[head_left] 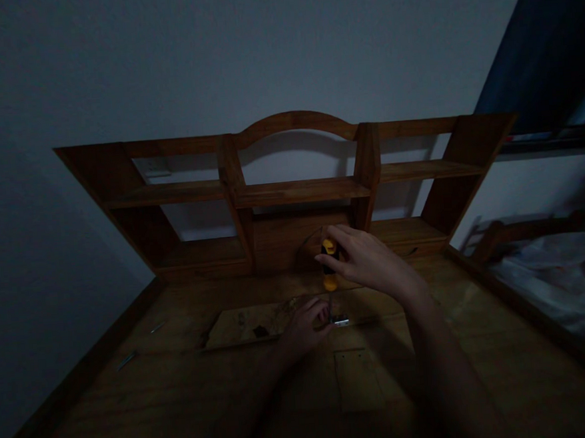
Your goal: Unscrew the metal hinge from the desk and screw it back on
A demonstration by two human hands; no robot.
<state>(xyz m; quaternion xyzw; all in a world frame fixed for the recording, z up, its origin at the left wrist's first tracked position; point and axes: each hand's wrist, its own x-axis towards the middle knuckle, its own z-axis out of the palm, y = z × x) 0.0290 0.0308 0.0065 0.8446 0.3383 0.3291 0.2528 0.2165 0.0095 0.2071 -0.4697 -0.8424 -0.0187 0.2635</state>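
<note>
My right hand (362,255) is wrapped round the yellow and black handle of a screwdriver (331,282), held upright with its shaft pointing down. The screwdriver's tip meets a small shiny metal piece (340,320), which looks like a hinge, on the wooden desk top. Low at the left of the tip, my left hand (307,323) has its fingers closed against the metal piece's left end. Whether a screw is between those fingers is too dark to see. A loose board (252,320) with a worn, stained surface lies under and left of my left hand.
Two thin metal tools or bits, one (158,326) farther back and one (127,360) nearer, lie at the left. A wooden shelf unit (300,192) rises at the back. In front is a small rectangular panel (358,380). Plastic-covered things (562,280) sit at the right.
</note>
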